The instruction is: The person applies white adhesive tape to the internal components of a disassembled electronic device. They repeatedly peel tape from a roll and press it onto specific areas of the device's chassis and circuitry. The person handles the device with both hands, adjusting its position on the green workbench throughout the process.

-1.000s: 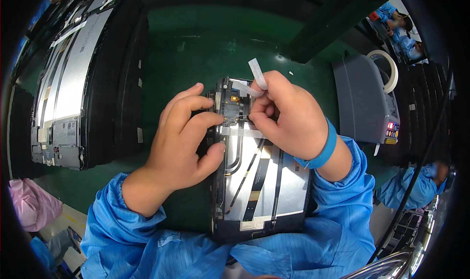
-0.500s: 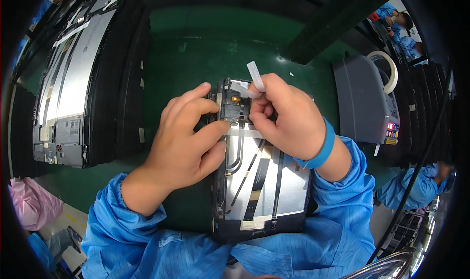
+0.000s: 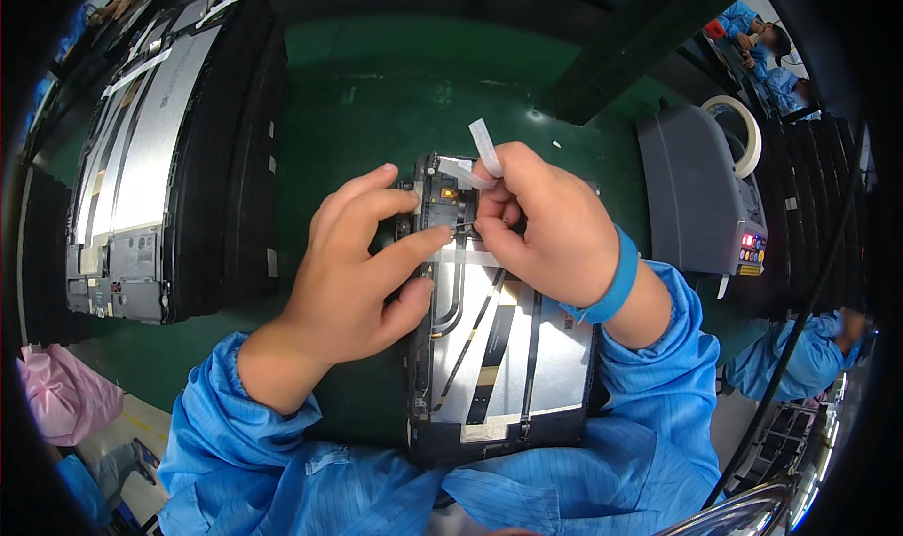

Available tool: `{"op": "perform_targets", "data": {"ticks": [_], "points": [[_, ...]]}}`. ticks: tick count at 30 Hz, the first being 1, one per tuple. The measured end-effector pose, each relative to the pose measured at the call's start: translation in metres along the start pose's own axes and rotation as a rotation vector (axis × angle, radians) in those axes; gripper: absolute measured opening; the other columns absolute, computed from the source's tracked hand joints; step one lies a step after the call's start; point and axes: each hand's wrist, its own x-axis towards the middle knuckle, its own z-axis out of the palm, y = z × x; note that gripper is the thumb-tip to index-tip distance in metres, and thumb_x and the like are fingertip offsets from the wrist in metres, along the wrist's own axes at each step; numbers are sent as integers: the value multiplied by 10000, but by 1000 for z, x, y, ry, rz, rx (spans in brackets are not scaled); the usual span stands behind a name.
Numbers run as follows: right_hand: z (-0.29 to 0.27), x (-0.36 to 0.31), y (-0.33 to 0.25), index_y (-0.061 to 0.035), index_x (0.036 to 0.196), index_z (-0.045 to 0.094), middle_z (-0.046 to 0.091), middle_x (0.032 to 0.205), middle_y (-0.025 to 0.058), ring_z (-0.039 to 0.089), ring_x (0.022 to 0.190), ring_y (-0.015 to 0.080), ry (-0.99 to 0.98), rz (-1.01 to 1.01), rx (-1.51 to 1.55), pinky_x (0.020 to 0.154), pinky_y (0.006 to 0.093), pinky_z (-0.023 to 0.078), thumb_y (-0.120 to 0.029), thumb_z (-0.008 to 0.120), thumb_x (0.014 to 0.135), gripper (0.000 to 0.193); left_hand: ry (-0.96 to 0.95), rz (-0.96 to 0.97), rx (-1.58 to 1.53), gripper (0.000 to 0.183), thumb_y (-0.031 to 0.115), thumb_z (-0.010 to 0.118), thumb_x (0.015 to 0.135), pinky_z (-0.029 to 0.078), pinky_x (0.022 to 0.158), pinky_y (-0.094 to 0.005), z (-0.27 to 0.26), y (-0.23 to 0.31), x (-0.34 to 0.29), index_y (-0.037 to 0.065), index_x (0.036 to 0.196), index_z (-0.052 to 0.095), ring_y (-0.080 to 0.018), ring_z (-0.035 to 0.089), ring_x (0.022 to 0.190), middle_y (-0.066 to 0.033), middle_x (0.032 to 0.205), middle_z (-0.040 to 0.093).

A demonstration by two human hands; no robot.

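An opened tablet-like device [image 3: 555, 376] lies in front of me, with a silver plate, black flat cables and a black frame. My left hand [image 3: 343, 268] is at its upper left part, fingers apart, the index fingertip touching near a small board. My right hand [image 3: 546, 226] pinches a thin wire-like piece [image 3: 463, 226] just beside that fingertip; its exact kind is too small to tell. A pale translucent tape strip [image 3: 483, 147] sticks up by the right index finger. Another strip of tape [image 3: 470, 253] crosses the plate below my fingertips.
A stack of similar opened devices [image 3: 155, 160] stands on the left of the green work surface [image 3: 376, 94]. To the right are a grey tape dispenser [image 3: 691, 179] with a tape roll [image 3: 743, 136] and black stacked trays [image 3: 818, 207]. A dark post [image 3: 640, 47] rises behind. Other people sit farther off.
My left index fingertip has slid slightly right, closer to the right fingertips. My right hand and its tape strip have shifted slightly left.
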Motion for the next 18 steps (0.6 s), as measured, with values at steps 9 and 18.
{"op": "perform_targets", "data": {"ticks": [9, 18], "points": [[-1, 1, -6, -4, 939, 466, 616, 769, 185, 611, 697, 378, 5, 29, 11, 608, 440, 483, 38, 583, 759, 219, 63, 19, -37, 388, 95, 703, 620, 395, 947, -483, 0, 0, 1, 66, 1003, 646, -403, 495, 1167, -132, 1087, 552], [0, 1, -4, -4, 952, 467, 603, 745, 179, 601, 669, 376, 3, 22, 30, 581, 432, 473, 44, 586, 752, 238, 73, 10, -44, 393, 104, 710, 617, 396, 950, -478, 1, -1, 0, 61, 1002, 640, -400, 499, 1159, -126, 1076, 554]]}}
